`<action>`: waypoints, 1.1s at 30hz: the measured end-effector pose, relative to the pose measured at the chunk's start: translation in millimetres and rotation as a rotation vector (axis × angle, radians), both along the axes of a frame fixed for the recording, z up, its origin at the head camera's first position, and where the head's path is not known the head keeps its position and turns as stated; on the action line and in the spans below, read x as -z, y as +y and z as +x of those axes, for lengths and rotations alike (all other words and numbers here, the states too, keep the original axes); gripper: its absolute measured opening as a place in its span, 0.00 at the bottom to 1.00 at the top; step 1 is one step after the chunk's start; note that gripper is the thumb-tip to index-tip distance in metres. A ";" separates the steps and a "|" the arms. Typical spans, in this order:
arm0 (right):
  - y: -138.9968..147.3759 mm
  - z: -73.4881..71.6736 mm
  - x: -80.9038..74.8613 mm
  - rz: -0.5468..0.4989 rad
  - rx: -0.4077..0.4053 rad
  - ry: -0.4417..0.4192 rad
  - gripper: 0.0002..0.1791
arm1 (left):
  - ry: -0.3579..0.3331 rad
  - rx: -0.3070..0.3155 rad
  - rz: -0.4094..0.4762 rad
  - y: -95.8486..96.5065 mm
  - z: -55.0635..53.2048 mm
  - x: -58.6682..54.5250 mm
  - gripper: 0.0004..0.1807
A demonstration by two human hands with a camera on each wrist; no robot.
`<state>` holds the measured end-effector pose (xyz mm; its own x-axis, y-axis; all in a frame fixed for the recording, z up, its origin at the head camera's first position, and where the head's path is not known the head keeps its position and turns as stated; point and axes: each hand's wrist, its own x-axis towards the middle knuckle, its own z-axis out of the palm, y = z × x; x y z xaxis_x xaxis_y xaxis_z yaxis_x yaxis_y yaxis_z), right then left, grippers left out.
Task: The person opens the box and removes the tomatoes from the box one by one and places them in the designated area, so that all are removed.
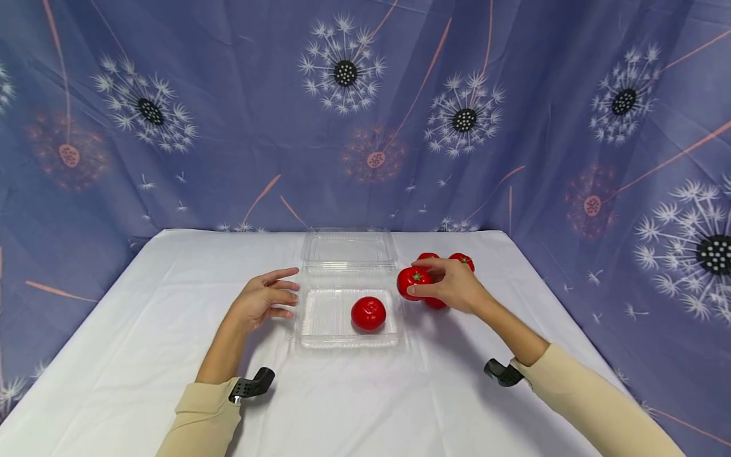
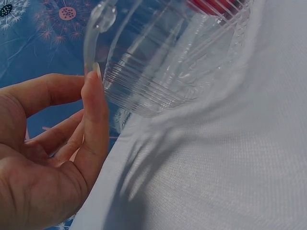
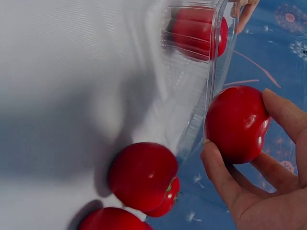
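My right hand (image 1: 451, 285) grips a red tomato (image 1: 414, 280) with a green stem, thumb on one side and fingers on the other. That tomato (image 3: 237, 124) is held just beside the right wall of a clear plastic container (image 1: 325, 339). Inside the container, toward its right, lies another red tomato (image 1: 368, 314). At the container's left edge is my left hand (image 1: 264, 299), its fingers spread and fairly straight. In the left wrist view, fingertips of the left hand (image 2: 53, 143) touch the rim; the exact contact is partly hidden.
The container's hinged lid (image 1: 348, 247) lies open toward the back. Behind and under my right hand, several more tomatoes (image 1: 461, 260) rest on the white tablecloth (image 1: 365, 406). A blue dandelion-print curtain (image 1: 257, 114) hangs around the table's back and sides.
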<state>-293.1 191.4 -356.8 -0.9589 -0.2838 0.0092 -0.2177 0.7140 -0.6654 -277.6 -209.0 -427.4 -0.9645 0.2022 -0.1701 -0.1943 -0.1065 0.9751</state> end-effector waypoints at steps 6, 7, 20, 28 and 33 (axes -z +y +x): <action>15.4 3.1 3.7 0.031 0.004 0.001 0.34 | 0.004 0.001 0.003 -0.6 -0.9 0.9 0.41; 18.0 3.7 4.4 0.045 0.003 0.001 0.34 | 0.004 0.002 0.004 -0.7 -1.0 1.1 0.41; 44.1 12.6 9.0 0.097 -0.086 -0.065 0.30 | -0.004 -0.008 0.006 -0.3 -2.0 0.7 0.41; 54.3 14.6 13.3 0.097 -0.091 -0.120 0.33 | 0.001 -0.012 0.008 -0.2 -1.7 0.2 0.41; 57.5 15.9 20.1 0.072 -0.111 -0.150 0.33 | 0.008 -0.010 0.007 0.6 -2.0 0.9 0.40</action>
